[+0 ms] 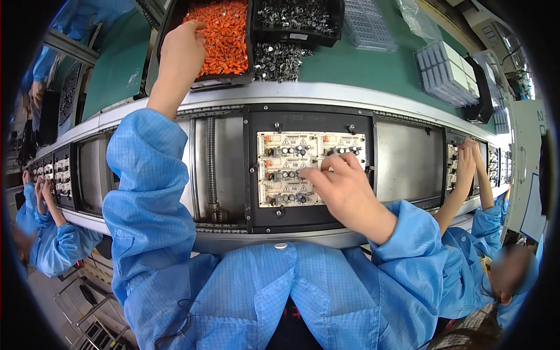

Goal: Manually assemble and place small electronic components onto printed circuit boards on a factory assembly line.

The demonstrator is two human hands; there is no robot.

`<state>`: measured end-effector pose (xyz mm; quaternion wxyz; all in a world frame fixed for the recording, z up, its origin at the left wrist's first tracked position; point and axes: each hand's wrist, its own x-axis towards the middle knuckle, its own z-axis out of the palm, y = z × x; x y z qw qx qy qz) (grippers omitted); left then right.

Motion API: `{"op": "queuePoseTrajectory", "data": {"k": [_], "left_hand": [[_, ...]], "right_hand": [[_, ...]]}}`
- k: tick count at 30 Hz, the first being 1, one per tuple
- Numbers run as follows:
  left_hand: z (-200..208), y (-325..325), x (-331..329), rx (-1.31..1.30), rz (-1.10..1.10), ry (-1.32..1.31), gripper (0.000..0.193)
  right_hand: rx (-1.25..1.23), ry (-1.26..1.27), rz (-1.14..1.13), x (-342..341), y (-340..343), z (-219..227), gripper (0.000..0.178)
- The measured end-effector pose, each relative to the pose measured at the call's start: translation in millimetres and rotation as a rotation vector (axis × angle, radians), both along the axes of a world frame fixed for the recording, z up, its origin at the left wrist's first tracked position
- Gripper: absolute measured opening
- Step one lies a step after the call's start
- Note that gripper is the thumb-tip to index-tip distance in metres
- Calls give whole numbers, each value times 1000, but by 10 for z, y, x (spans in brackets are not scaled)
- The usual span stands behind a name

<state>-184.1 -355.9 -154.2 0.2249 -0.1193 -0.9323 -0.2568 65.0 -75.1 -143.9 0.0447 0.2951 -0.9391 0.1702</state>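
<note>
My left hand (182,55) reaches into a black bin (223,81) of small orange components (226,38) at the back. Its fingers are curled at the left side of the pile, and whatever they hold is hidden. Over a pale circuit board panel (318,153) in front of me is my right hand (345,185), fingers bent and drawn together at the middle of the panel. What its fingertips grip cannot be made out. Several black cylindrical capacitors (286,174) and a few orange parts stand on the panel, which lies in a black carrier (303,221).
Dark metallic parts fill another black bin (300,17) and spill in front of it (280,61). Clear trays (367,26) and a stack of white blocks (449,70) stand on the green bench (350,67). Along the conveyor rail (408,99), co-workers' hands (466,163) work on other boards at both sides.
</note>
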Motion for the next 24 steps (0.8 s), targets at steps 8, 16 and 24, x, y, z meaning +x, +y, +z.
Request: {"op": "queuePoseTrajectory", "data": {"k": [8, 16, 24], "left_hand": [[258, 68, 622, 462, -235, -285, 26], [205, -3, 1751, 496, -302, -883, 21], [-12, -69, 2128, 471, -423, -930, 16]], "right_hand": [[-126, 101, -204, -1233, 331, -54, 31], [53, 402, -177, -1900, 163, -464, 35], [55, 352, -286, -2011, 115, -580, 29]]}}
